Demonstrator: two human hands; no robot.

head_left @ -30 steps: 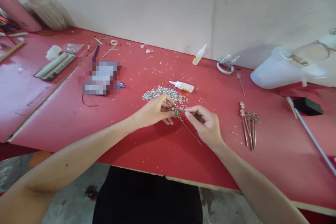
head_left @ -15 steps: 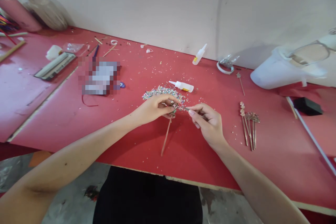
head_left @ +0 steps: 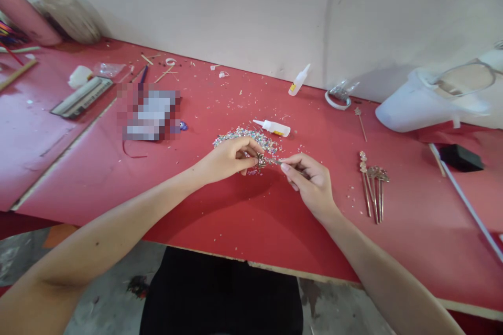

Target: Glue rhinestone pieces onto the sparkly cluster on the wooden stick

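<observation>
Centrally, a small metallic ornament (head_left: 261,161) sits between our hands, at the near side of a pile of glittering chips (head_left: 244,133). Around it spreads our red table (head_left: 236,214), flecked with loose bits, a white bottle (head_left: 280,130) lying just beyond the pile and ornament-topped sticks (head_left: 374,196) well to the right. A pale wall (head_left: 196,5) rises behind; grey floor (head_left: 110,282) shows below. Our left hand (head_left: 231,159) pinches the ornament narrowly; our right hand (head_left: 310,182) grips a slim tool (head_left: 276,162), its contact with the ornament too small for us to tell.
</observation>
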